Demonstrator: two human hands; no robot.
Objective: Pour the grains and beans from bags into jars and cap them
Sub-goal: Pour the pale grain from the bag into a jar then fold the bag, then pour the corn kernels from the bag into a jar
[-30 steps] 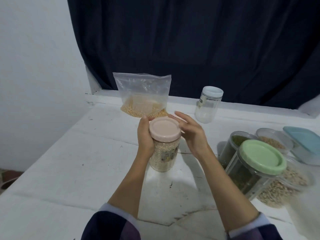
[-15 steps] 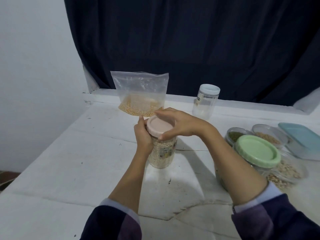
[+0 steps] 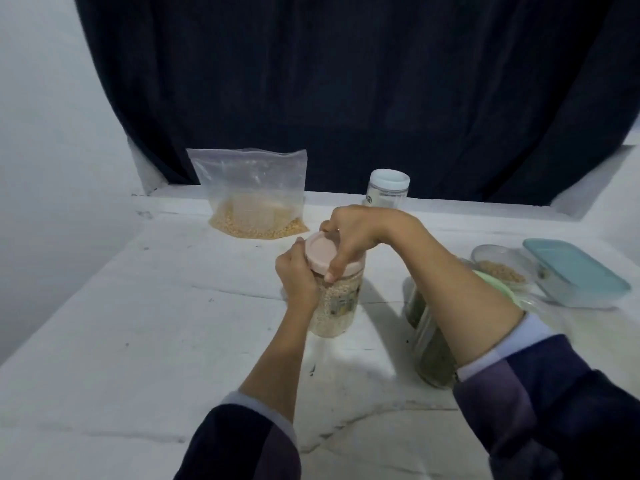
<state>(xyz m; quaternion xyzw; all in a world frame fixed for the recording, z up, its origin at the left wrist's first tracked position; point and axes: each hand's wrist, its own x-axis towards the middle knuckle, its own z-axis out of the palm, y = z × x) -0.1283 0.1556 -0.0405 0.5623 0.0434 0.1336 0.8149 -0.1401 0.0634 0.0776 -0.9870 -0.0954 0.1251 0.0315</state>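
Jar (image 3: 337, 303) of pale grain is standing upright near the middle of the worktop (image 3: 145, 317), with a pink lid (image 3: 322, 252) sitting on its mouth. Right hand (image 3: 353, 233) is reaching over the top, its fingers (image 3: 333, 271) curling down round the lid's rim and gripping it. Left hand (image 3: 296, 277) is wrapping the jar's upper side just under the lid, fingers clamping on the clear wall and holding it steady. Both forearms are coming in from dark sleeves with pale cuffs.

Behind the jar, toward the back edge, a clear bag (image 3: 251, 195) is standing with yellow grain lying in its bottom. To its right, an empty jar (image 3: 387, 188) with a white cap is standing, partly hiding behind the right wrist. Under the right forearm, a jar of green beans (image 3: 434, 358) with a green lid (image 3: 498, 289) is showing only in part. Farther right, an open tub (image 3: 502, 265) of tan grain is sitting just beside a box (image 3: 575, 275) with a teal lid. A dark curtain (image 3: 346, 81) is hanging behind the worktop.
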